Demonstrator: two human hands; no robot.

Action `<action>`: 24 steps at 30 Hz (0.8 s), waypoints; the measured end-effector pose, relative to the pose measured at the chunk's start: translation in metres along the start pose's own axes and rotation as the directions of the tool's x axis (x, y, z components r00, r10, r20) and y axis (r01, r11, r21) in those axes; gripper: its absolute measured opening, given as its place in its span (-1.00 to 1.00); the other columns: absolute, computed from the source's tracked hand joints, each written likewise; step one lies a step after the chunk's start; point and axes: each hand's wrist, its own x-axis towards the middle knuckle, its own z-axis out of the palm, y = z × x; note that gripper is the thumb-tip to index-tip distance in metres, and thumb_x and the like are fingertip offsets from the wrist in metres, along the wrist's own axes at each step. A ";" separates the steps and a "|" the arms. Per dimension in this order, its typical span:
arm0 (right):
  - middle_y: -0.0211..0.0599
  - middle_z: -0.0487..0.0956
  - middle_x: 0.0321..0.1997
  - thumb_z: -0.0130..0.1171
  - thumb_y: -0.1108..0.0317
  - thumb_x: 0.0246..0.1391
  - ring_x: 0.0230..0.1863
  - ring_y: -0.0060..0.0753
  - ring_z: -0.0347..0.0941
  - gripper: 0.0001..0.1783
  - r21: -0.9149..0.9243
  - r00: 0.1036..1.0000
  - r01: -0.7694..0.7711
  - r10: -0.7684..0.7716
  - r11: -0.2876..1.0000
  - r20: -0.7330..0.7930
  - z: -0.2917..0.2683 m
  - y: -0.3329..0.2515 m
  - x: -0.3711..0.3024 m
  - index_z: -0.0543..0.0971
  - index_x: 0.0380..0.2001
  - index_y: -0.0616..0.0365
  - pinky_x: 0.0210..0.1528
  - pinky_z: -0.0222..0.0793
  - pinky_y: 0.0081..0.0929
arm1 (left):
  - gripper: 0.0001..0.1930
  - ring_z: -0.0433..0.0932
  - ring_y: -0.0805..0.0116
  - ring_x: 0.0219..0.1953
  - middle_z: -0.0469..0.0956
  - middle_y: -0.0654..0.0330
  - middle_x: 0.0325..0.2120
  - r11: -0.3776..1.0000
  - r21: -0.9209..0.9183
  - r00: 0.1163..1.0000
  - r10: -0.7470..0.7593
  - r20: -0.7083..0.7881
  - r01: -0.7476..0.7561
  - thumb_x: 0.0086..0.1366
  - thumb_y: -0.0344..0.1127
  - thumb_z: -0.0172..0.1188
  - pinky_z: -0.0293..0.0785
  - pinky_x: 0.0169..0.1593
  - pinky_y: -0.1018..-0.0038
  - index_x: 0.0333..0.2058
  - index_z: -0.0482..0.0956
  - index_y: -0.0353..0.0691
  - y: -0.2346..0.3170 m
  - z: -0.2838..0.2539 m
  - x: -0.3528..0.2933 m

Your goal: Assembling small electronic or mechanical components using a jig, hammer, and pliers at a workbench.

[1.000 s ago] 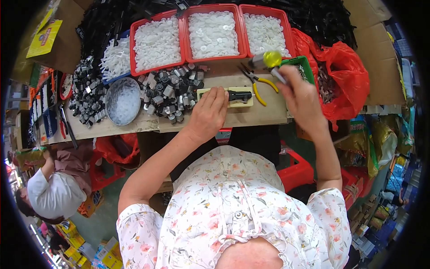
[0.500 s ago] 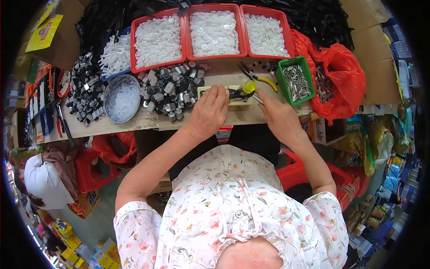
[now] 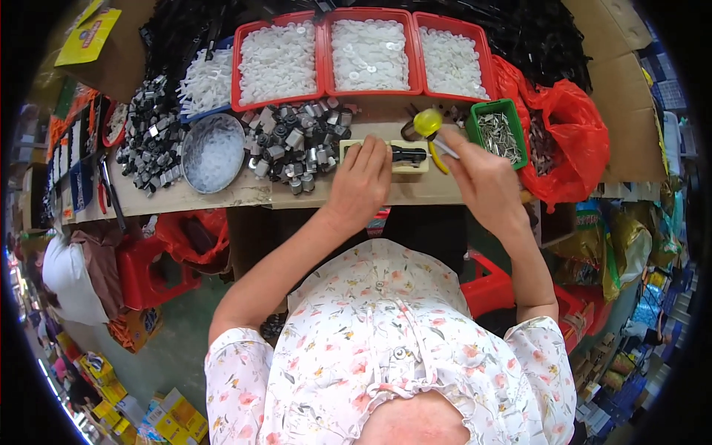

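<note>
Counter (image 3: pixel 445 191) bears cream block (image 3: pixel 411 169), left hand (image 3: pixel 362 184) atop, fingers together, grip unclear; right hand (image 3: pixel 486 176) clamps fingers round yellow-headed hammer (image 3: pixel 428 122).

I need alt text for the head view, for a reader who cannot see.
A bare left hand rests on a black part in a cream fixture, while the right hand holds a yellow-headed hammer. Beyond are three red trays of white pieces; a green tray holds metal pins.
</note>
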 end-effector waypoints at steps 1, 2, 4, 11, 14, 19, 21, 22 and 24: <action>0.05 0.65 -0.23 0.20 0.42 0.20 -0.31 0.05 0.62 -0.59 0.017 0.992 0.076 -0.074 0.997 -0.103 -0.007 -0.006 0.006 0.50 0.12 0.15 -0.33 0.52 -0.16 | -0.66 0.47 -0.09 0.12 0.47 -0.14 0.03 1.000 0.021 1.000 -0.021 -0.003 0.021 0.20 -0.48 0.17 0.39 0.21 0.18 -0.05 0.54 -0.53 0.006 0.001 -0.002; 0.05 0.65 -0.23 0.20 0.42 0.20 -0.31 0.05 0.62 -0.59 0.021 0.992 0.081 -0.079 0.996 -0.100 -0.013 -0.014 0.013 0.50 0.12 0.15 -0.33 0.52 -0.16 | -0.66 0.47 -0.09 0.12 0.47 -0.14 0.03 0.999 0.024 1.000 -0.027 -0.002 0.027 0.20 -0.48 0.17 0.39 0.21 0.18 -0.05 0.54 -0.53 0.012 0.001 -0.004; -0.04 0.67 -0.27 0.21 0.50 0.19 -0.33 -0.02 0.63 -0.69 0.130 0.949 0.090 -0.045 0.987 -0.313 -0.023 -0.032 0.021 0.55 0.01 0.31 -0.28 0.52 -0.25 | -0.49 0.40 -0.10 0.19 0.40 -0.17 0.12 0.983 -0.101 0.988 -0.155 0.008 0.155 0.10 -0.46 0.12 0.35 0.23 0.19 0.05 0.47 -0.59 0.027 0.000 -0.010; -0.02 0.67 -0.26 0.24 0.53 0.11 -0.40 -0.02 0.61 -0.57 -0.139 0.984 0.118 -0.097 0.983 0.151 0.028 -0.025 0.017 0.54 0.09 0.24 -0.39 0.46 -0.20 | -0.47 0.39 -0.12 0.18 0.39 -0.23 0.10 0.989 -0.132 0.998 -0.060 0.009 0.061 0.08 -0.45 0.13 0.41 0.23 0.25 0.05 0.46 -0.62 0.034 0.012 -0.023; -0.03 0.67 -0.29 0.23 0.49 0.13 -0.39 -0.02 0.61 -0.52 -0.213 0.956 0.156 -0.094 0.965 0.277 0.022 -0.032 0.020 0.51 0.15 0.20 -0.38 0.46 -0.16 | -0.49 0.39 -0.12 0.17 0.41 -0.22 0.06 0.995 -0.090 0.999 -0.038 -0.016 0.036 0.07 -0.44 0.13 0.44 0.21 0.26 0.02 0.47 -0.63 0.032 0.017 -0.025; 0.00 0.65 -0.30 0.20 0.46 0.15 -0.39 0.00 0.61 -0.50 -0.052 0.985 0.158 -0.153 0.986 0.081 0.036 -0.023 0.021 0.50 0.19 0.11 -0.38 0.48 -0.20 | -0.55 0.40 -0.12 0.20 0.45 -0.22 0.06 0.981 -0.181 0.998 -0.058 0.038 0.064 0.11 -0.45 0.12 0.44 0.21 0.27 -0.03 0.51 -0.62 0.032 0.017 -0.027; 0.08 0.66 -0.21 0.21 0.52 0.13 -0.35 0.07 0.63 -0.56 -0.234 0.922 0.114 -0.015 0.965 0.388 0.024 -0.029 0.021 0.53 0.12 0.20 -0.40 0.50 -0.23 | -0.57 0.40 -0.11 0.21 0.45 -0.21 0.09 0.983 -0.175 0.998 -0.063 -0.006 0.061 0.12 -0.45 0.13 0.43 0.22 0.27 -0.04 0.52 -0.61 0.031 0.013 -0.029; 0.08 0.66 -0.21 0.21 0.52 0.13 -0.35 0.07 0.63 -0.56 -0.231 0.920 0.121 -0.022 0.965 0.392 0.023 -0.025 0.021 0.53 0.12 0.20 -0.40 0.50 -0.23 | -0.59 0.40 -0.10 0.22 0.45 -0.20 0.11 0.984 -0.169 0.996 -0.071 -0.049 0.062 0.13 -0.46 0.13 0.42 0.23 0.27 -0.05 0.52 -0.61 0.030 0.009 -0.031; 0.00 0.62 -0.38 0.16 0.42 0.20 -0.43 0.13 0.58 -0.53 0.112 0.958 0.218 -0.191 0.969 -0.214 0.020 -0.018 0.022 0.44 0.19 0.09 -0.44 0.46 -0.09 | -0.60 0.40 -0.09 0.23 0.45 -0.18 0.12 0.985 -0.158 0.997 -0.075 -0.034 0.068 0.13 -0.47 0.15 0.42 0.24 0.27 -0.05 0.53 -0.60 0.027 -0.003 -0.029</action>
